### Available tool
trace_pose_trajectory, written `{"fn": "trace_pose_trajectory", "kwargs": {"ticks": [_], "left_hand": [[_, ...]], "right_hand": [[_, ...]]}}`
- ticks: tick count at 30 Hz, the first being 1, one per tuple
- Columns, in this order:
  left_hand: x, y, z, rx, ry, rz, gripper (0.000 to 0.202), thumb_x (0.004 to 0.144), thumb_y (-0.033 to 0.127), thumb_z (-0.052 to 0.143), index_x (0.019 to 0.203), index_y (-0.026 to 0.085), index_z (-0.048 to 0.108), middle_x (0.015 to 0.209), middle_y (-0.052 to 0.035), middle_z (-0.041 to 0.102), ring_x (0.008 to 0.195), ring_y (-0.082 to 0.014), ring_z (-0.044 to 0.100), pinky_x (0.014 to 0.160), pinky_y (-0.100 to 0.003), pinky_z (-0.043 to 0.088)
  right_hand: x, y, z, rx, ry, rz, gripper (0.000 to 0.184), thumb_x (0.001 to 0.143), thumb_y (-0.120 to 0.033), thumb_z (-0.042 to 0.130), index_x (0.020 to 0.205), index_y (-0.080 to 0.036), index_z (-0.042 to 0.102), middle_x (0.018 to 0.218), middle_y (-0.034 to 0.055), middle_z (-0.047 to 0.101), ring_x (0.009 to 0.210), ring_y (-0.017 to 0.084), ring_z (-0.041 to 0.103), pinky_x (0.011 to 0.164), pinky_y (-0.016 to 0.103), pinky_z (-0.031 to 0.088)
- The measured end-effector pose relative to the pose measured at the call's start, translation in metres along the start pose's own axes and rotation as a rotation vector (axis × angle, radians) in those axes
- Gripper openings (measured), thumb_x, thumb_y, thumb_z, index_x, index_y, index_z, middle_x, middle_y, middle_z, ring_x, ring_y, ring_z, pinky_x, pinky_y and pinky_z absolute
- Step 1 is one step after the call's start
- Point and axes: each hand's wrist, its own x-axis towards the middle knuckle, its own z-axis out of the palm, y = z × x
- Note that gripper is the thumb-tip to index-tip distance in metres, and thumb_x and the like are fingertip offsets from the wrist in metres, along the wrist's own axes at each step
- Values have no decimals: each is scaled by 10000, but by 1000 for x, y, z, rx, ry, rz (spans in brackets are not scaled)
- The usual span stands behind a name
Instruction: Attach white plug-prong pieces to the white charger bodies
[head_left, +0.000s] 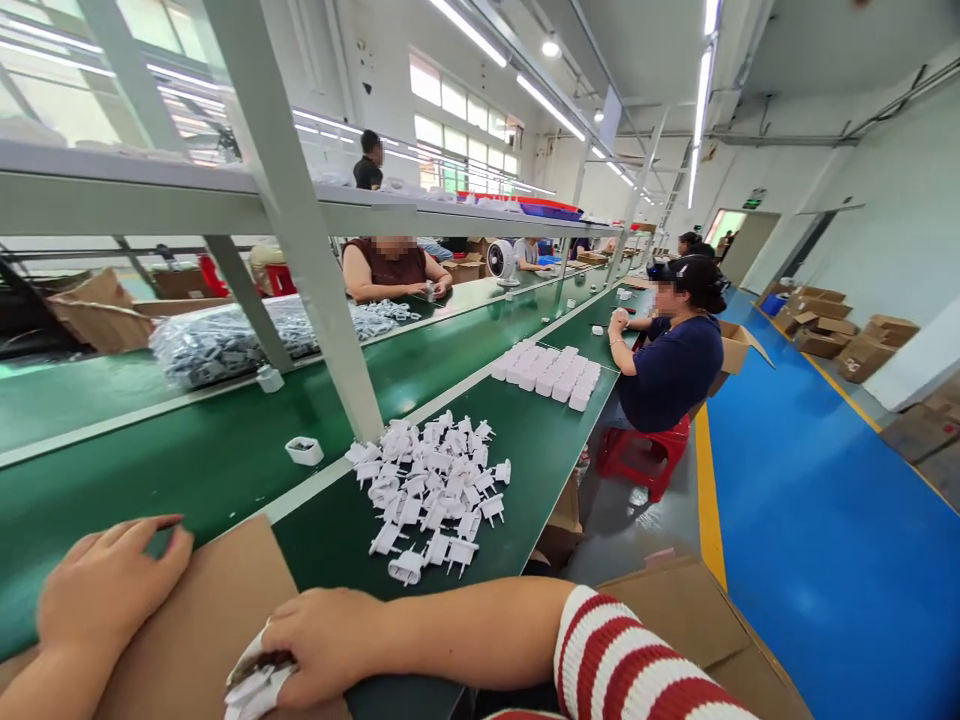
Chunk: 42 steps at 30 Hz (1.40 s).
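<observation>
My left hand (pixel 112 585) is at the left edge of a brown cardboard piece (pixel 202 600), beside the green conveyor belt. Its fingers are bent, with a gap between thumb and forefinger, and nothing shows in them. My right hand (pixel 322 640) is closed around white plastic parts (pixel 259 695), low over the cardboard; the palm side is hidden. Ahead of it, a loose heap of white two-pin plug pieces (pixel 431 490) lies on the green table (pixel 517 500). A single white oval housing (pixel 304 451) sits on the belt (pixel 247 470).
Rows of white housings (pixel 547 372) stand farther along the table, before a co-worker in dark blue (pixel 667 340) on a red stool (pixel 649 455). A pale metal post (pixel 315 230) rises beside the heap. Across the belt lies a clear bag of grey parts (pixel 217 340). An open carton (pixel 690 620) is at my right.
</observation>
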Motion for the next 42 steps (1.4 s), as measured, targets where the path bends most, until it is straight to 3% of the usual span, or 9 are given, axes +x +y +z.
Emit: {"fn": "trace_pose_trajectory", "kwargs": {"ticks": [5, 10, 16, 21, 25, 28, 33, 38, 42], "left_hand": [[8, 5, -7, -72, 124, -89, 364, 821, 575, 359, 869, 333, 627, 1070, -71, 743, 1243, -434, 617, 1119, -591, 448], [29, 32, -10, -179, 60, -160, 525, 867, 527, 374, 1175, 204, 650, 1320, -134, 682, 1341, -397, 555, 1187, -544, 412], [77, 50, 29, -301, -99, -214, 1006, 613, 537, 853, 1479, 122, 552, 1605, -203, 491, 1475, -439, 427, 1226, -493, 378], [78, 61, 39, -424, -111, -218, 656, 780, 394, 753, 1346, 97, 608, 1368, -224, 668, 1284, -372, 592, 1083, -454, 480], [48, 55, 18, -495, -58, -134, 545, 815, 382, 732, 1288, 138, 615, 1331, -172, 694, 1226, -319, 618, 1081, -406, 468], [0, 45, -4, -546, -14, -119, 556, 748, 527, 813, 1148, 186, 633, 1210, -116, 718, 1146, -314, 633, 1006, -394, 487], [-98, 46, -28, -715, -105, -228, 584, 682, 675, 833, 928, 212, 574, 911, -44, 686, 807, -249, 622, 700, -361, 461], [-152, 50, -27, -833, -141, -240, 739, 592, 768, 875, 1010, 207, 638, 997, -67, 690, 851, -264, 636, 731, -380, 500], [-162, 41, -26, -955, -99, -81, 589, 793, 726, 766, 1092, 219, 735, 1106, -87, 710, 1003, -278, 652, 870, -394, 524]], "right_hand": [[2, 6, 8, 40, 67, -4, 396, 915, -370, 735, 1230, -131, 717, 1073, 72, 713, 1004, 207, 682, 815, 243, 539], [-2, 6, 12, 28, 97, -19, 272, 880, -310, 779, 1099, -157, 732, 992, 59, 694, 939, 214, 662, 819, 285, 531], [-4, 7, 9, 106, 114, 18, 237, 833, -183, 781, 1062, -195, 721, 1026, 53, 670, 980, 210, 637, 854, 294, 517], [-8, 5, 8, 153, 122, 30, 279, 811, -122, 762, 1077, -202, 747, 1031, 58, 695, 1017, 218, 653, 889, 307, 527], [-5, 5, 3, 391, 389, 136, 277, 853, -193, 768, 1129, -218, 779, 1054, 56, 722, 998, 190, 681, 902, 302, 548], [0, 6, -4, 789, 616, 287, 313, 824, -375, 820, 1088, -210, 792, 1055, 54, 740, 884, 161, 695, 833, 293, 575], [2, 2, -13, 1244, 569, 386, 428, 687, -437, 880, 1028, -191, 800, 1019, 60, 798, 894, 187, 716, 845, 334, 601], [0, -3, -10, 1220, 474, 381, 411, 672, -481, 894, 950, -195, 796, 931, 51, 789, 866, 192, 710, 845, 350, 600], [1, -2, -8, 926, 564, 325, 372, 751, -492, 839, 992, -211, 801, 994, 53, 747, 868, 181, 690, 784, 314, 583]]}}
